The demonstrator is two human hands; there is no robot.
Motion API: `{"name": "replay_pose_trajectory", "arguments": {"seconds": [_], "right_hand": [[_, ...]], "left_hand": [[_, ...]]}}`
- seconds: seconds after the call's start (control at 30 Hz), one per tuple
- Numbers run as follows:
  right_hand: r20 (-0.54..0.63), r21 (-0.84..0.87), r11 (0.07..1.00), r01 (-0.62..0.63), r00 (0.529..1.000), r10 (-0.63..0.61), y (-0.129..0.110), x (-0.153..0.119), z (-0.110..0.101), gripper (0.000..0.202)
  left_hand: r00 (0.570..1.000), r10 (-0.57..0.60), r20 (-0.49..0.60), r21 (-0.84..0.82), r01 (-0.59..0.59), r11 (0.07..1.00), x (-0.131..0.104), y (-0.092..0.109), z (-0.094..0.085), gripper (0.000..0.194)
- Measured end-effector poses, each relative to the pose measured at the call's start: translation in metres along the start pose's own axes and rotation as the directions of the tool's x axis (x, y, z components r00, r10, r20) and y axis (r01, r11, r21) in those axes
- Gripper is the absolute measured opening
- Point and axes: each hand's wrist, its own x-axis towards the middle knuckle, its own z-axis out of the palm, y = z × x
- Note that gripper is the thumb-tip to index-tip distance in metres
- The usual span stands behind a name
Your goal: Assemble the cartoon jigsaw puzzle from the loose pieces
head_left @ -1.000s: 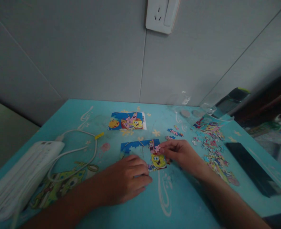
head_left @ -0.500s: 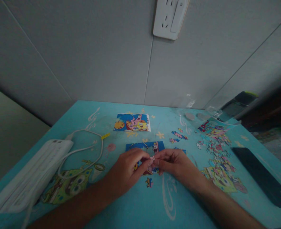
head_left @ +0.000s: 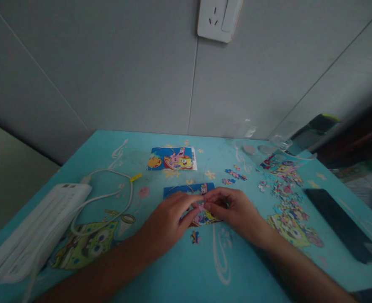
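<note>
A partly assembled jigsaw puzzle (head_left: pixel 208 188) with a blue upper edge lies at the middle of the table, partly covered by both hands. My left hand (head_left: pixel 178 214) reaches over its left part, thumb and forefinger parted around a pinkish patch. My right hand (head_left: pixel 231 206) is over its right part, thumb and forefinger pinched together; whatever they hold is too small to make out. A picture card (head_left: pixel 172 159) lies behind the puzzle. Just below the puzzle rests a loose piece (head_left: pixel 195 237).
Small joined pieces (head_left: pixel 236 174) and a scattered pile of pieces (head_left: pixel 288 189) lie to the right, near a black object (head_left: pixel 340 223). A white power strip (head_left: pixel 37 231) with a cable occupies the left. Clear plastic containers (head_left: pixel 280 143) stand at the back right.
The view has shifted slightly. Both hands are a little higher over the puzzle, and the small pink piece formerly pinched between them is no longer distinct. My left thumb and forefinger have parted.
</note>
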Motion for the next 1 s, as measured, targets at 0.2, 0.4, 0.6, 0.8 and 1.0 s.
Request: {"name": "replay_pose_trajectory", "arguments": {"seconds": [0.2, 0.4, 0.6, 0.8, 1.0], "right_hand": [[-0.108, -0.151, 0.989, 0.002, 0.994, -0.018, 0.011, 0.007, -0.002, 0.017], [-0.104, -0.43, 0.899, 0.087, 0.984, -0.145, 0.013, 0.007, -0.018, 0.014], [-0.138, -0.494, 0.867, 0.062, 0.979, -0.148, 0.01, 0.007, -0.033, 0.017], [-0.108, -0.571, 0.817, 0.087, 0.978, -0.179, 0.013, 0.006, -0.025, 0.017], [-0.081, -0.609, 0.787, 0.104, 0.978, -0.191, 0.011, 0.005, -0.022, 0.019]], "left_hand": [[0.988, 0.131, 0.075, 0.274, -0.147, 0.95, -0.002, 0.001, -0.002, 0.027], [0.967, 0.154, 0.205, 0.325, -0.216, 0.921, 0.001, 0.002, -0.004, 0.034], [0.951, 0.156, 0.269, 0.337, -0.244, 0.909, 0.003, 0.0, -0.004, 0.041], [0.951, 0.166, 0.259, 0.369, -0.256, 0.893, 0.002, 0.001, -0.004, 0.034], [0.955, 0.174, 0.239, 0.386, -0.258, 0.886, 0.001, 0.001, -0.003, 0.033]]}}
